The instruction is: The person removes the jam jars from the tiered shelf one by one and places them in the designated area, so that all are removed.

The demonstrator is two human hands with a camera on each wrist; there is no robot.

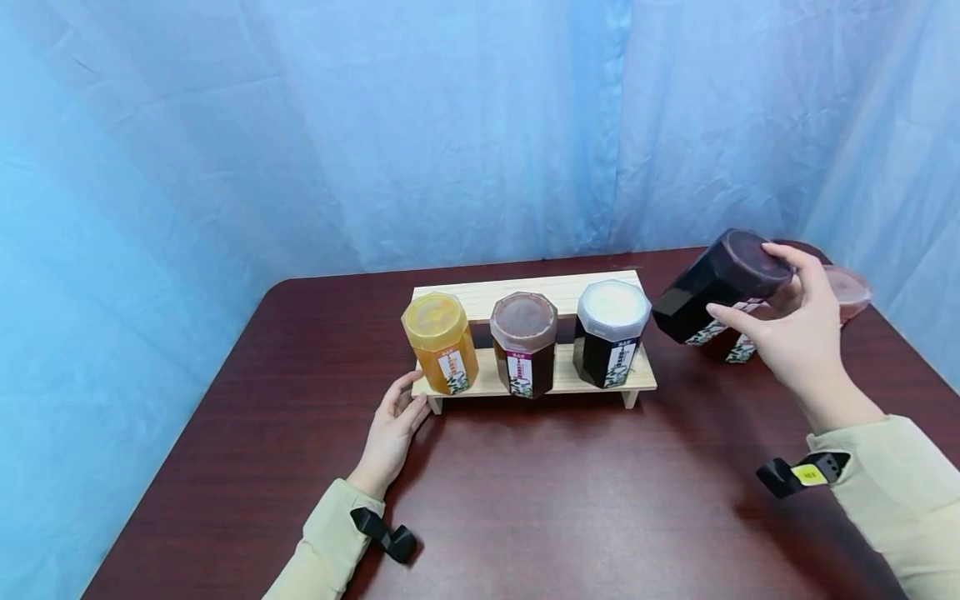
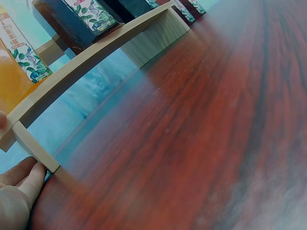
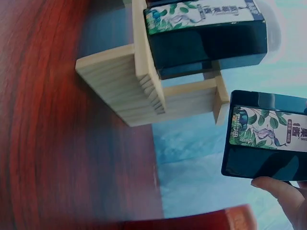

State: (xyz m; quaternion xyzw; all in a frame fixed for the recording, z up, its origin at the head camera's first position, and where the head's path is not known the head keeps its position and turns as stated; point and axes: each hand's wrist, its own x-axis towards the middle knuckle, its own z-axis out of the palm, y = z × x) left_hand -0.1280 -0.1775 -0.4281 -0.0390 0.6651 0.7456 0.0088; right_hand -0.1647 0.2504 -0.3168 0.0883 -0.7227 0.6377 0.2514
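Head view: right hand has the dark purple jar, its thumb on the labelled side and its fingers up by the lid, clamped. Jar looks raised off the surface. Long axis slants: lid end up and to the right, base down and to the left, pointing at the right end of the wooden stand. Stand bears, left to right, a yellow jar, a brown jar and a pale-lidded jar. Held jar lies just right of that last one, with a narrow gap between. Right hand is the nearer to it; left hand is at the stand's far end. A pinkish-lidded jar is partly hidden behind the right hand.

Left wrist view: fingers and thumb bent, touching the stand's left leg; cannot tell whether they grip it or merely rest there.

Right wrist view: held jar is apart from the stand's end, lid end out of frame. Thumb presses its side. Here its axis runs only slightly askew from the pale-lidded jar's. Judgement: any placing turns on this gap and on righting the tilt.
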